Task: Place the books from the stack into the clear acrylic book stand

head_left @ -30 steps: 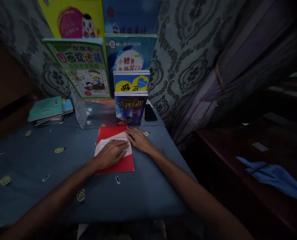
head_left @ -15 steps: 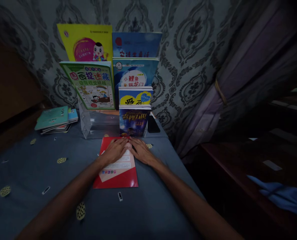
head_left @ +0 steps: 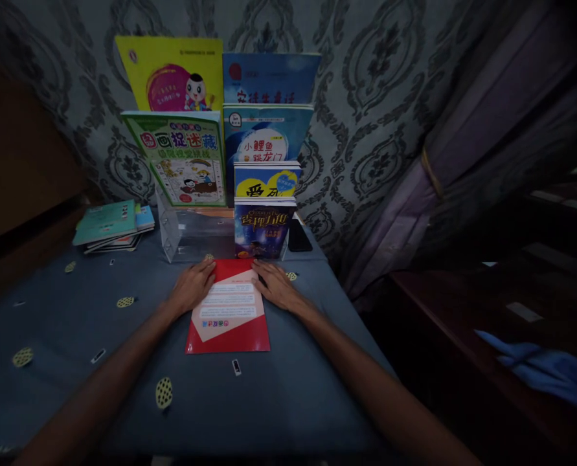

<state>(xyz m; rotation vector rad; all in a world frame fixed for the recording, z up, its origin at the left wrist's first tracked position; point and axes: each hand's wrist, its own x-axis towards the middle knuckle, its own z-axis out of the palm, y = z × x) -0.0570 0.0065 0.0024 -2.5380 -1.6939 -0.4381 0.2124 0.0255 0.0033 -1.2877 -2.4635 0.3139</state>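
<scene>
Both hands are loose here, fingers stretched out and slightly spread: the left hand (head_left: 193,286) lies at the far left edge of the red book (head_left: 230,307), fingertips at its border, while the right hand (head_left: 276,286) meets the far right edge, thumb side toward the cover. How hard either presses, I can't tell. The hands are well apart, with the cover in plain sight between them.

And there's the book, flat on the blue tablecloth (head_left: 307,395), right in front of the person. A pale slanted panel crosses the red, and its print, coloured title included, appears upside down from this side.

Just beyond its far edge comes the clear stand (head_left: 168,234), loaded with upright books. Down at the front right, a dark purple-blue book (head_left: 263,230); stepping up behind it, a yellow-and-blue book (head_left: 269,182), then a teal book (head_left: 269,133), and a blue book (head_left: 271,74) at the back. Over on the left column, a green book (head_left: 181,158) stands before a taller yellow book (head_left: 171,71).

Out to the sides now! A black phone (head_left: 298,237) lies just right of the stand, and a small stack of books (head_left: 108,225) sits to its left. Farther right hangs a tied purple curtain (head_left: 414,194), with a crumpled blue cloth (head_left: 541,372) below on a dark red surface (head_left: 443,336).
</scene>
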